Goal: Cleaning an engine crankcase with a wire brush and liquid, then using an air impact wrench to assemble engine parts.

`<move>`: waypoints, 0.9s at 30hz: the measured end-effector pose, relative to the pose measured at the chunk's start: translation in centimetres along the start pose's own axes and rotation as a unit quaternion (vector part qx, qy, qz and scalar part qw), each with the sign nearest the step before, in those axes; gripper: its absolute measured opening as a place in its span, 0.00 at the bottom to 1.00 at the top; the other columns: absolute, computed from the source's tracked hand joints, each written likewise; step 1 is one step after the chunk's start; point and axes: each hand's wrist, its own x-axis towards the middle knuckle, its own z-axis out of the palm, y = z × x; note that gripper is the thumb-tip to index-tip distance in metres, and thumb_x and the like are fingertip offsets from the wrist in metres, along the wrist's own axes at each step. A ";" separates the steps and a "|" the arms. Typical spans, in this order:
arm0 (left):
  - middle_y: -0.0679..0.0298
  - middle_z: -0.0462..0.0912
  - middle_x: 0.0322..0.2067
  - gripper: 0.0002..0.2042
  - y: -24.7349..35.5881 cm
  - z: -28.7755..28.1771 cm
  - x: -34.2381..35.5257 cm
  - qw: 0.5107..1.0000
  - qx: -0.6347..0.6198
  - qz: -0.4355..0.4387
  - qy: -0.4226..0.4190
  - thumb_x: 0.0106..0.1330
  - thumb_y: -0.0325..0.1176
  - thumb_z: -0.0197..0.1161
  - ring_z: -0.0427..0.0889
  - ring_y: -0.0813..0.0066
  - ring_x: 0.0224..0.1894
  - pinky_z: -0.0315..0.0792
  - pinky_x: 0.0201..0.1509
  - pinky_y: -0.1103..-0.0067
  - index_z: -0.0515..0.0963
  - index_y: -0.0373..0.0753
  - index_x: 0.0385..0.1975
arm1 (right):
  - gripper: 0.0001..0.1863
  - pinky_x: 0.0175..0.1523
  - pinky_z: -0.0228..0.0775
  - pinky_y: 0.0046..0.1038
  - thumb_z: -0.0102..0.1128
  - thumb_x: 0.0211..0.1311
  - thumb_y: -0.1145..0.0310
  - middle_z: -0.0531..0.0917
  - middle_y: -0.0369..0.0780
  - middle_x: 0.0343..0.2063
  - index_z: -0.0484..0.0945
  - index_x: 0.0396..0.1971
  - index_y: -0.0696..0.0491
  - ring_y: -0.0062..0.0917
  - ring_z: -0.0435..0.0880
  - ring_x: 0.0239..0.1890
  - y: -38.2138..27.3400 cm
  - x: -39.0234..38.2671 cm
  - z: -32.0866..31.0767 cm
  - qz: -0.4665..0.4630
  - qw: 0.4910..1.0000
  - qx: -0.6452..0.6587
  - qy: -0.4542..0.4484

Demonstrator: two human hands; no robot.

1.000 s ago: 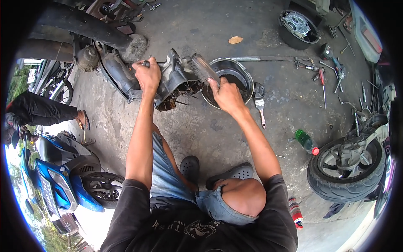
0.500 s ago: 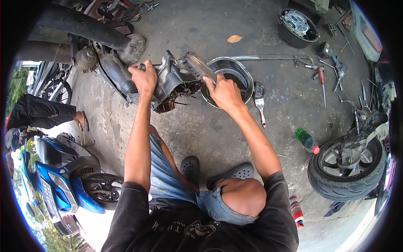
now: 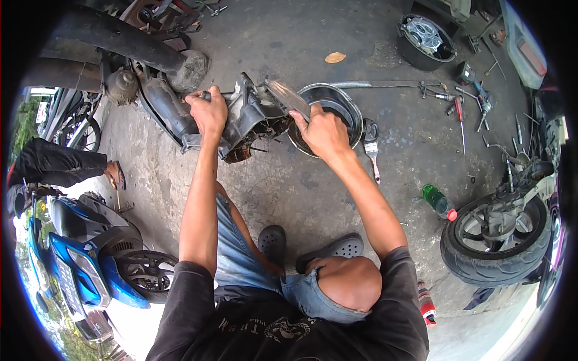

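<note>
R fingers (image 3: 316,111) grip brush (image 3: 286,96) (L (image 3: 208,110): casing (image 3: 245,115)) by basin (image 3: 356,112); blk tub (image 3: 416,60) holds metal pt. (image 3: 423,34)

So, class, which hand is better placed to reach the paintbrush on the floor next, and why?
Likely the right hand: it is nearer the paintbrush, though it holds a brush-like tool. The left hand, farther away, grips the grey casing.

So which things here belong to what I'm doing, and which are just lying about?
Likely part of it:
dark casing, gripped by your left hand
brush, in your right hand
round basin, beneath your right hand

Apparently just lying about:
dry leaf
green bottle
red-handled screwdriver
</note>
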 end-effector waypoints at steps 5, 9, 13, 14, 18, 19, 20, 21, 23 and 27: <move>0.33 0.78 0.39 0.24 0.5 -0.8 -0.6 0.999 0.003 0.026 -0.023 0.59 0.42 0.59 0.78 0.39 0.46 0.69 0.53 0.63 0.68 0.25 0.44 | 0.35 0.37 0.76 0.50 0.45 0.68 0.43 0.80 0.61 0.22 0.72 0.39 0.69 0.58 0.82 0.31 1.7 -1.1 2.2 -0.025 0.997 0.068 -0.008; 0.35 0.78 0.37 0.23 0.5 0.5 -0.8 0.998 -0.008 0.060 -0.008 0.58 0.41 0.60 0.79 0.42 0.44 0.70 0.51 0.63 0.69 0.25 0.43 | 0.36 0.42 0.73 0.48 0.42 0.69 0.42 0.80 0.63 0.27 0.74 0.39 0.68 0.58 0.81 0.36 7.1 -1.0 5.1 0.096 0.982 0.157 0.049; 0.43 0.79 0.29 0.21 -1.1 -0.1 -0.5 0.995 -0.025 0.093 -0.006 0.58 0.41 0.62 0.79 0.53 0.35 0.71 0.46 0.67 0.70 0.27 0.40 | 0.37 0.49 0.69 0.44 0.37 0.70 0.40 0.80 0.62 0.33 0.78 0.37 0.65 0.56 0.79 0.43 7.4 -2.0 7.5 0.158 0.937 0.306 0.056; 0.47 0.77 0.27 0.20 -1.5 -0.5 -0.3 0.992 -0.034 0.125 -0.001 0.59 0.40 0.62 0.76 0.60 0.31 0.70 0.40 0.69 0.70 0.27 0.39 | 0.37 0.50 0.68 0.43 0.37 0.70 0.41 0.80 0.62 0.34 0.78 0.37 0.65 0.56 0.78 0.44 7.6 -2.1 8.0 0.170 0.929 0.323 0.052; 0.56 0.76 0.28 0.15 1.2 -4.4 -0.9 0.983 -0.027 0.184 -0.006 0.62 0.36 0.61 0.73 0.70 0.31 0.69 0.39 0.74 0.72 0.29 0.37 | 0.35 0.50 0.68 0.42 0.37 0.71 0.43 0.81 0.60 0.35 0.77 0.40 0.64 0.55 0.78 0.45 7.6 -4.0 8.2 0.160 0.917 0.365 0.030; 0.59 0.75 0.28 0.13 2.0 -5.7 -0.7 0.984 -0.013 0.179 -0.012 0.63 0.35 0.61 0.71 0.76 0.30 0.67 0.36 0.79 0.72 0.29 0.36 | 0.33 0.50 0.69 0.41 0.38 0.71 0.44 0.81 0.59 0.35 0.77 0.42 0.64 0.53 0.80 0.44 7.4 -4.3 7.9 0.156 0.917 0.367 0.022; 0.61 0.73 0.27 0.12 1.6 -6.5 0.4 0.974 -0.044 0.224 0.006 0.63 0.34 0.62 0.69 0.78 0.29 0.67 0.35 0.80 0.71 0.30 0.36 | 0.33 0.50 0.69 0.41 0.38 0.71 0.44 0.81 0.59 0.35 0.77 0.42 0.64 0.53 0.80 0.44 6.4 -4.5 7.2 0.152 0.916 0.370 0.020; 0.64 0.72 0.26 0.11 1.2 -7.5 1.6 0.960 -0.074 0.269 0.024 0.62 0.32 0.62 0.68 0.80 0.27 0.66 0.33 0.81 0.70 0.31 0.35 | 0.32 0.46 0.70 0.40 0.40 0.71 0.45 0.81 0.57 0.32 0.76 0.40 0.64 0.50 0.81 0.40 5.3 -4.7 6.4 0.115 0.904 0.410 0.037; 0.63 0.73 0.29 0.09 0.6 -9.1 2.8 0.959 -0.126 0.254 0.007 0.64 0.30 0.61 0.70 0.81 0.32 0.67 0.39 0.83 0.71 0.31 0.34 | 0.30 0.43 0.71 0.39 0.42 0.71 0.46 0.81 0.55 0.28 0.76 0.38 0.63 0.47 0.82 0.35 3.9 -4.6 4.7 0.083 0.890 0.444 0.064; 0.66 0.75 0.32 0.04 -0.3 -13.0 5.8 0.924 -0.283 0.255 -0.024 0.68 0.27 0.54 0.71 0.84 0.34 0.65 0.41 0.86 0.70 0.33 0.34 | 0.23 0.32 0.69 0.40 0.51 0.70 0.52 0.76 0.51 0.17 0.72 0.29 0.61 0.45 0.80 0.23 0.4 -4.2 3.6 -0.036 0.896 0.430 0.110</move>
